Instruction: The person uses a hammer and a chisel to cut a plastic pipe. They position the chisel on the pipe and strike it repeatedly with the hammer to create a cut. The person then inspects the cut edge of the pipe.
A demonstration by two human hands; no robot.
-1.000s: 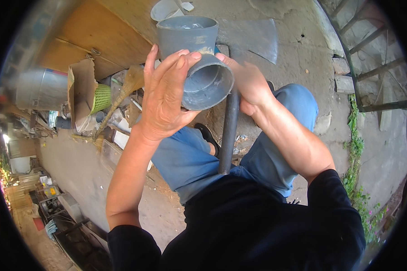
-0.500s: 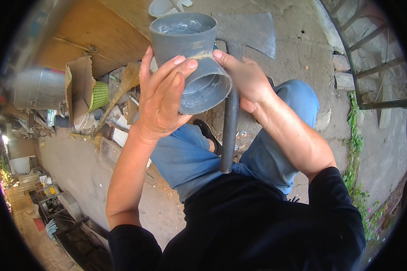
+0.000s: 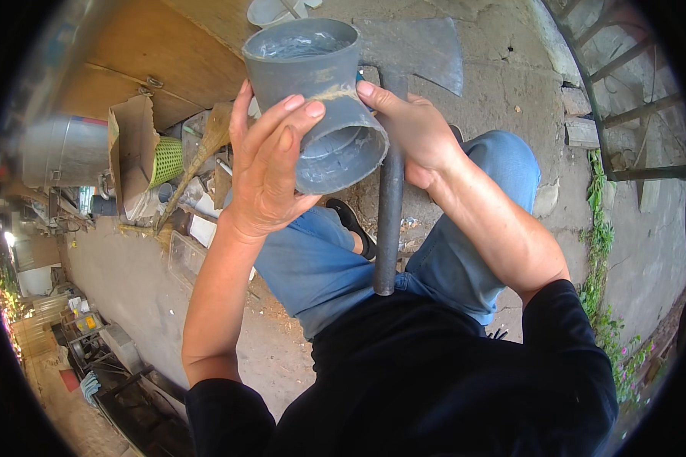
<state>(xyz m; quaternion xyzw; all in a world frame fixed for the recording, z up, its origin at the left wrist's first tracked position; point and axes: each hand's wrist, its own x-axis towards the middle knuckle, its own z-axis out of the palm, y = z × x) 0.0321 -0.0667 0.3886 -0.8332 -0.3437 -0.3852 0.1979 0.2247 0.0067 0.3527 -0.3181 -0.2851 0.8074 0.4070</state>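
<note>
A grey plastic pipe fitting (image 3: 305, 76) with two round openings is held up in front of me. One opening faces up and the other slants toward me, with whitish smears inside and a tan smear along the joint. My left hand (image 3: 270, 156) spreads its fingers over the fitting's left side and front, gripping it. From the right, my right hand (image 3: 419, 129) presses its thumb against the joint; its other fingers are mostly hidden behind. Below and behind the right hand stands a dark round bar (image 3: 387, 228), its lower end over my lap. A broad flat metal blade (image 3: 423, 49) shows beyond its top.
On the left are a cardboard box (image 3: 133, 152), a green perforated basket (image 3: 168, 160), a straw broom (image 3: 213, 133) and a metal drum (image 3: 65, 148). A white container (image 3: 270, 11) stands at the far edge. On the right are a metal rail frame (image 3: 644, 114) and green plants (image 3: 598, 236).
The fitting and both hands have shifted slightly left, and the fitting has tipped a little. Both hands keep their grip. The dark bar has barely moved.
</note>
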